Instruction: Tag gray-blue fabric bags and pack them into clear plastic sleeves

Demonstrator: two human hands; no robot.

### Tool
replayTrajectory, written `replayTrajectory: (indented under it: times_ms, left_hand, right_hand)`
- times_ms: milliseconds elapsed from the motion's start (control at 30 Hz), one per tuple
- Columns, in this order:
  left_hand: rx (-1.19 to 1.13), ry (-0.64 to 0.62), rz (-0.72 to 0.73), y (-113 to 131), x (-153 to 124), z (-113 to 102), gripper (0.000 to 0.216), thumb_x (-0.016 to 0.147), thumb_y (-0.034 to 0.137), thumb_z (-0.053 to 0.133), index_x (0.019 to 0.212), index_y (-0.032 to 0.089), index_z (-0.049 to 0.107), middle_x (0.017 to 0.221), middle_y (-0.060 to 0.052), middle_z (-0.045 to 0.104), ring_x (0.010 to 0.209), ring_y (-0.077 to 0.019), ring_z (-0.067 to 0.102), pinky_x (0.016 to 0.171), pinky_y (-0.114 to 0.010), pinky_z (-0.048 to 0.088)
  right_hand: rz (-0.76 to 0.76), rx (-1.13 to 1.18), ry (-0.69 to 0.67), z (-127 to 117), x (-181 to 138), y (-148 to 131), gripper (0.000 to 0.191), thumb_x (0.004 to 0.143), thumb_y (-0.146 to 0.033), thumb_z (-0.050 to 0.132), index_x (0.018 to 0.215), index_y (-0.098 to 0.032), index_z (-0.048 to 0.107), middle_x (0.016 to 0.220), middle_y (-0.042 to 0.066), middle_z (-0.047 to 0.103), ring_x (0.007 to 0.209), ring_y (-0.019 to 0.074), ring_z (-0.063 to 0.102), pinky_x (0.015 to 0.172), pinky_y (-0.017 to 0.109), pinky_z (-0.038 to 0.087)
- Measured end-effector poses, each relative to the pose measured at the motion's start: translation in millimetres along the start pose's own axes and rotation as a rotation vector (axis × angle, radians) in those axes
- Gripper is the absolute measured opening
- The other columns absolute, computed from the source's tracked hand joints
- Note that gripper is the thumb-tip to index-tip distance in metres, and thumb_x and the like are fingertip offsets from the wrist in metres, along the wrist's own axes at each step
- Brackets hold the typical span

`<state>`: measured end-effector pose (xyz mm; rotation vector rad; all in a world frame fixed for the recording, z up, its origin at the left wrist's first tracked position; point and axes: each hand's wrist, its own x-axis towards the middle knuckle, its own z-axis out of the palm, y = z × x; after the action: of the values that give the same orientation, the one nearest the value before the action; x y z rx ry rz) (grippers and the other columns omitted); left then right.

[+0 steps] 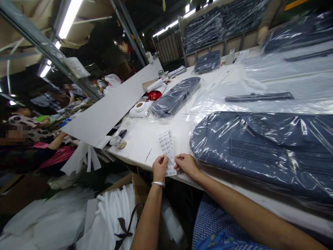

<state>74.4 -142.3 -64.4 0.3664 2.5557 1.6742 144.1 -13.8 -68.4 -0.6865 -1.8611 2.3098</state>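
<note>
My left hand (159, 167) and my right hand (185, 163) both pinch the near end of a white strip of barcode stickers (167, 146) that lies on the white table (142, 139) at its front edge. A silver bracelet sits on my left wrist. Just right of my right hand lies a dark blue folded garment in a clear plastic bag (262, 146).
A second bagged dark garment (174, 97) lies farther back, with tape rolls (139, 106) and a red item beside it. Stacks of bagged garments (208, 27) fill shelves at the back. Other people sit to the left behind a white board (114, 104). A box of white foam sheets (111, 211) is below.
</note>
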Motion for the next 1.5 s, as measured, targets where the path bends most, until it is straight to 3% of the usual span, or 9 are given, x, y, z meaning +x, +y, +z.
replayTrajectory:
  times_ms: [167, 300, 400, 500, 667, 900, 1200, 1400, 1500]
  left_hand:
    - [0.018, 0.006, 0.006, -2, -2, -2, 0.047, 0.083, 0.057, 0.053, 0.094, 0.013, 0.064, 0.072, -0.004, 0.067, 0.060, -0.0128, 0.061, 0.053, -0.023, 0.047]
    - [0.128, -0.015, 0.129, 2, -5, -3, 0.031, 0.083, 0.046, 0.057, 0.090, 0.017, 0.065, 0.072, -0.002, 0.067, 0.064, -0.0138, 0.062, 0.059, -0.025, 0.050]
    - [0.238, 0.003, 0.251, 6, -10, -4, 0.019, 0.083, 0.036, 0.059, 0.090, 0.020, 0.066, 0.085, -0.002, 0.067, 0.071, -0.0137, 0.062, 0.069, -0.028, 0.051]
    - [0.327, 0.002, 0.342, 9, -16, -3, 0.014, 0.084, 0.029, 0.057, 0.092, 0.022, 0.066, 0.089, -0.002, 0.066, 0.070, -0.0129, 0.060, 0.070, -0.027, 0.049]
    - [0.424, 0.014, 0.398, 8, -21, -3, 0.014, 0.086, 0.023, 0.053, 0.094, 0.023, 0.065, 0.093, -0.002, 0.066, 0.071, -0.0125, 0.061, 0.071, -0.027, 0.047]
    - [0.426, 0.057, 0.363, 0, -14, -2, 0.012, 0.086, 0.024, 0.054, 0.093, 0.022, 0.063, 0.085, 0.000, 0.064, 0.069, -0.0132, 0.060, 0.072, -0.028, 0.047]
    - [0.357, 0.044, 0.344, 1, -16, 0, 0.017, 0.088, 0.029, 0.053, 0.098, 0.022, 0.066, 0.096, -0.003, 0.068, 0.066, -0.0124, 0.059, 0.074, -0.029, 0.048]
    - [0.240, 0.027, 0.220, 4, -14, 2, 0.018, 0.085, 0.034, 0.058, 0.094, 0.022, 0.067, 0.080, -0.001, 0.071, 0.046, -0.0094, 0.054, 0.054, -0.025, 0.046]
    - [0.125, -0.007, 0.135, 6, -10, 4, 0.019, 0.085, 0.037, 0.057, 0.092, 0.021, 0.064, 0.084, -0.003, 0.073, 0.047, -0.0104, 0.061, 0.047, -0.023, 0.047]
  right_hand:
    - [0.014, -0.054, -0.005, 0, -2, -3, 0.010, 0.087, -0.016, 0.052, 0.090, -0.012, 0.061, 0.063, 0.004, 0.070, 0.048, 0.0122, 0.064, 0.050, 0.020, 0.052]
    - [-0.023, -0.178, 0.011, -1, -5, -9, 0.018, 0.089, -0.026, 0.053, 0.100, -0.014, 0.061, 0.068, 0.003, 0.070, 0.044, 0.0123, 0.061, 0.046, 0.021, 0.047]
    - [-0.101, -0.310, 0.121, -3, 0, -17, 0.026, 0.088, -0.035, 0.058, 0.106, -0.016, 0.058, 0.084, 0.005, 0.071, 0.058, 0.0131, 0.064, 0.055, 0.022, 0.047]
    - [-0.167, -0.439, 0.187, -3, 17, -24, 0.025, 0.084, -0.039, 0.064, 0.094, -0.016, 0.062, 0.084, 0.007, 0.070, 0.079, 0.0179, 0.065, 0.070, 0.025, 0.045]
    - [-0.163, -0.536, 0.113, -1, 47, -23, 0.018, 0.079, -0.028, 0.064, 0.065, -0.015, 0.063, 0.068, 0.005, 0.066, 0.071, 0.0177, 0.060, 0.066, 0.026, 0.039]
    - [-0.168, -0.479, 0.069, 0, 52, -8, 0.015, 0.080, -0.024, 0.058, 0.070, -0.016, 0.065, 0.059, -0.001, 0.062, 0.054, 0.0107, 0.054, 0.052, 0.020, 0.035]
    - [-0.134, -0.403, 0.058, 1, 45, -8, 0.018, 0.083, -0.027, 0.055, 0.073, -0.016, 0.064, 0.051, -0.002, 0.058, 0.040, 0.0090, 0.050, 0.041, 0.018, 0.034]
    - [-0.129, -0.405, 0.059, 1, 43, -8, 0.017, 0.083, -0.027, 0.057, 0.073, -0.017, 0.065, 0.049, -0.003, 0.058, 0.038, 0.0091, 0.049, 0.040, 0.018, 0.033]
    - [-0.121, -0.407, 0.054, 1, 42, -9, 0.017, 0.083, -0.028, 0.058, 0.072, -0.016, 0.065, 0.049, -0.003, 0.058, 0.038, 0.0091, 0.049, 0.040, 0.019, 0.033]
